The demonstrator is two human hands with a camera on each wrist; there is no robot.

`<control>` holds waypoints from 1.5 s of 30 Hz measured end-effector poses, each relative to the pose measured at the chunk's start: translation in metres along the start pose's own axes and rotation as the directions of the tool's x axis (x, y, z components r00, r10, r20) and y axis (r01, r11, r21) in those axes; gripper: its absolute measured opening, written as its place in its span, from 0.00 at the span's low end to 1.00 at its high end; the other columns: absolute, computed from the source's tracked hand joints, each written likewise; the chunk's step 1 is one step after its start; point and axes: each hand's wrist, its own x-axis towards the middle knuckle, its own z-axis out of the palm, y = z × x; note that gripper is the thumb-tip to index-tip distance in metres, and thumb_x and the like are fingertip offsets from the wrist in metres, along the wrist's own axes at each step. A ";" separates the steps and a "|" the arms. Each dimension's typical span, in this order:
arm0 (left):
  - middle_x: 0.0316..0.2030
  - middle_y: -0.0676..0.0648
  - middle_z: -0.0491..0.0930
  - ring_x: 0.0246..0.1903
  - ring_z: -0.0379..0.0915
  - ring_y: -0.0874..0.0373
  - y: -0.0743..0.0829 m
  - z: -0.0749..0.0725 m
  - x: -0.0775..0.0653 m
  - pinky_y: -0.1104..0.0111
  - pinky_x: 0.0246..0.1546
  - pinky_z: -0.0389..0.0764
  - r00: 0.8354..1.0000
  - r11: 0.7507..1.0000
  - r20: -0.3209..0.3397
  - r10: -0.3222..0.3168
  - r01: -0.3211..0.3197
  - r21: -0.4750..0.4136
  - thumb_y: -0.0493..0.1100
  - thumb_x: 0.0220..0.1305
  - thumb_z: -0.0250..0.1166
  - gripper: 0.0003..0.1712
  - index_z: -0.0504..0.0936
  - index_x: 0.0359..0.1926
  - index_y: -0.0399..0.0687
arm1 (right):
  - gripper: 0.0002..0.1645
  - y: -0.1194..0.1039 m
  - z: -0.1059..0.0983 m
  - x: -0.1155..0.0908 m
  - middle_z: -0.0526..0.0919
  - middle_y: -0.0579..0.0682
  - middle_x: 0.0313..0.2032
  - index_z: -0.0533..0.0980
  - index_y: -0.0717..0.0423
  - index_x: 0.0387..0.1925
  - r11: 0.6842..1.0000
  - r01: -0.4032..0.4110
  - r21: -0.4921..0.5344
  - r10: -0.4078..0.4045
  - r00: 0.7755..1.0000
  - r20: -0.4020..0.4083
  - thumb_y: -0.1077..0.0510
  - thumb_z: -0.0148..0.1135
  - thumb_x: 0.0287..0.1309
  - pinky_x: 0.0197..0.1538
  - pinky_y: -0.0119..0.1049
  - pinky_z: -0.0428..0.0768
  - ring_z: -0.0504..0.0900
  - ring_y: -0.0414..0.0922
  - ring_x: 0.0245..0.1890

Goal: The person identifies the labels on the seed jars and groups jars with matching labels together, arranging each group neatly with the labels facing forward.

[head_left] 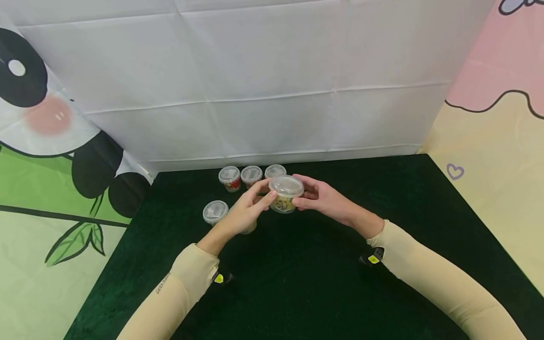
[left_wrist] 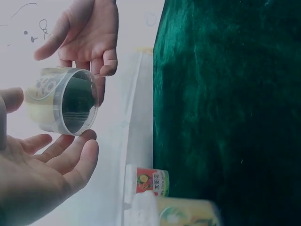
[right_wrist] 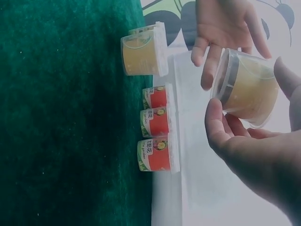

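Note:
Raised above the dark cloth is a clear lidded plastic cup (head_left: pixel 285 193) with a yellowish body and a printed label. The left hand (head_left: pixel 242 210) holds it on the left side, thumb towards the camera. On the opposite side the right hand (head_left: pixel 327 200) grips it between thumb and fingers. The left wrist view shows the clear end of the cup (left_wrist: pixel 44 101), with the left fingers (left_wrist: pixel 77 162) against it. In the right wrist view, yellowish contents show through the cup (right_wrist: pixel 254 89), and the right thumb and fingers (right_wrist: pixel 216 122) bracket it.
Three red-labelled lidded cups (head_left: pixel 230 177) stand in a row at the table's back edge. Nearer, a lidded cup (head_left: pixel 215 211) and another cup (head_left: pixel 250 228) stand by the left forearm, partly hidden. Dark green cloth (head_left: pixel 289 283) covers the table; a white sheet (head_left: pixel 272 113) hangs behind.

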 end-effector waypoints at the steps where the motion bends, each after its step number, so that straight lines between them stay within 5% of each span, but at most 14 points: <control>1: 0.65 0.39 0.69 0.54 0.77 0.46 0.001 -0.002 0.000 0.54 0.54 0.80 1.000 1.000 0.011 -0.002 0.002 0.007 0.49 0.80 0.52 0.30 0.60 0.76 0.46 | 0.44 0.000 0.000 0.001 0.64 0.57 0.71 0.49 0.52 0.80 1.000 0.002 -0.005 -0.002 1.000 0.001 0.57 0.60 0.73 0.61 0.45 0.78 0.69 0.56 0.67; 6: 0.65 0.39 0.70 0.58 0.75 0.44 0.008 -0.017 -0.001 0.51 0.57 0.78 0.994 0.998 0.108 -0.014 0.007 0.064 0.48 0.80 0.53 0.31 0.58 0.77 0.45 | 0.44 -0.002 0.002 0.005 0.65 0.57 0.70 0.51 0.51 0.80 0.998 0.012 -0.061 -0.011 1.000 0.008 0.55 0.62 0.71 0.62 0.47 0.77 0.71 0.55 0.66; 11: 0.66 0.42 0.70 0.62 0.71 0.44 0.012 -0.033 0.000 0.50 0.60 0.75 0.975 0.990 0.215 -0.049 0.018 0.141 0.49 0.79 0.55 0.33 0.58 0.77 0.44 | 0.47 -0.007 0.001 0.011 0.68 0.54 0.68 0.53 0.51 0.79 0.975 0.003 -0.224 -0.001 1.000 0.009 0.53 0.67 0.68 0.63 0.49 0.76 0.72 0.53 0.64; 15: 0.62 0.44 0.73 0.60 0.72 0.49 0.010 -0.041 0.002 0.52 0.58 0.77 0.968 0.977 0.236 -0.088 0.038 0.209 0.50 0.77 0.57 0.35 0.57 0.77 0.44 | 0.50 -0.010 0.000 0.018 0.69 0.52 0.67 0.53 0.52 0.79 0.943 0.000 -0.332 0.006 1.000 0.019 0.51 0.70 0.65 0.61 0.48 0.78 0.73 0.51 0.64; 20: 0.59 0.42 0.76 0.58 0.74 0.49 0.001 -0.040 0.002 0.52 0.56 0.78 0.972 0.950 0.230 -0.047 -0.027 0.310 0.48 0.75 0.61 0.36 0.60 0.75 0.40 | 0.51 -0.004 0.004 0.025 0.69 0.55 0.65 0.54 0.55 0.78 0.930 0.025 -0.368 -0.006 0.999 0.052 0.55 0.72 0.63 0.57 0.44 0.81 0.72 0.54 0.63; 25: 0.62 0.38 0.76 0.61 0.72 0.44 -0.009 -0.038 -0.001 0.47 0.63 0.72 0.971 0.866 0.237 0.010 -0.127 0.483 0.47 0.72 0.65 0.34 0.67 0.71 0.33 | 0.51 0.013 0.011 0.031 0.67 0.58 0.67 0.54 0.59 0.77 0.924 0.018 -0.382 0.011 0.997 0.074 0.56 0.72 0.62 0.56 0.43 0.81 0.72 0.56 0.64; 29: 0.62 0.37 0.76 0.60 0.72 0.42 -0.015 -0.037 -0.002 0.44 0.61 0.71 0.973 0.807 0.231 -0.019 -0.121 0.578 0.48 0.71 0.65 0.35 0.67 0.71 0.33 | 0.53 0.025 0.018 0.036 0.65 0.59 0.69 0.52 0.59 0.78 0.916 -0.019 -0.400 0.043 0.998 0.051 0.55 0.73 0.62 0.58 0.45 0.80 0.71 0.57 0.65; 37: 0.59 0.41 0.79 0.62 0.69 0.42 -0.024 -0.028 -0.008 0.42 0.54 0.71 0.972 0.675 0.233 -0.032 -0.151 0.723 0.51 0.69 0.67 0.35 0.71 0.70 0.38 | 0.55 0.041 0.032 0.035 0.65 0.60 0.71 0.53 0.62 0.78 0.853 -0.030 -0.521 0.057 0.998 0.037 0.50 0.74 0.60 0.65 0.47 0.73 0.71 0.52 0.66; 45: 0.61 0.39 0.77 0.63 0.67 0.41 -0.032 -0.021 -0.013 0.44 0.54 0.71 0.976 0.621 0.216 -0.009 -0.164 0.767 0.49 0.68 0.69 0.34 0.72 0.69 0.37 | 0.56 0.054 0.037 0.036 0.65 0.60 0.71 0.53 0.63 0.78 0.812 -0.042 -0.582 0.062 0.998 0.014 0.47 0.74 0.60 0.69 0.49 0.69 0.68 0.52 0.68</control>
